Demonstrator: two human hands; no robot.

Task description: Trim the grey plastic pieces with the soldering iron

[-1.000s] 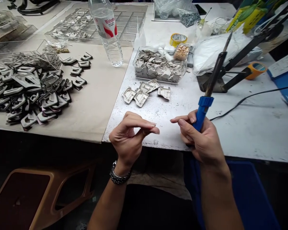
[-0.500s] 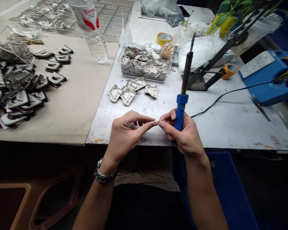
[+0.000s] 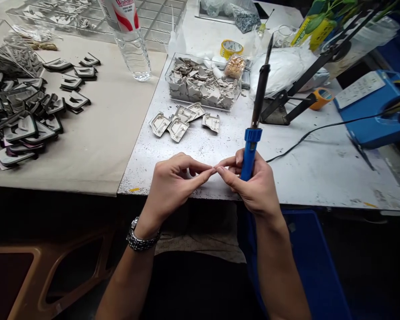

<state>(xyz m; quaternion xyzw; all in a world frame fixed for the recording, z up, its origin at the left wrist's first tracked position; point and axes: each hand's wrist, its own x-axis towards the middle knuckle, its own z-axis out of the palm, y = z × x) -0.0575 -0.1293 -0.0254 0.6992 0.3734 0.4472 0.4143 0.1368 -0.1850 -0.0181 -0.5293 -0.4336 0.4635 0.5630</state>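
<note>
My right hand (image 3: pixel 253 182) is wrapped round the blue handle of a soldering iron (image 3: pixel 255 120), which points upright with its tip away from me. My left hand (image 3: pixel 173 180) is pinched, fingertips meeting the right hand's forefinger and thumb at the table's front edge. Whatever sits between the fingertips is too small to name. Just beyond the hands lie a few loose silver metal pieces (image 3: pixel 180 124). A clear box of more metal pieces (image 3: pixel 202 86) stands behind them.
A heap of grey and black flat parts (image 3: pixel 26 115) covers the left of the beige mat. A water bottle (image 3: pixel 128 38), tape rolls (image 3: pixel 231 47), a black stand (image 3: pixel 296 95), a blue box (image 3: pixel 376 115) and the iron's cord (image 3: pixel 320 129) sit further back. A brown stool (image 3: pixel 46 275) is lower left.
The hands came together until their fingertips touch. The soldering iron swung from tilted right to upright. The view shifted right and slightly forward.
</note>
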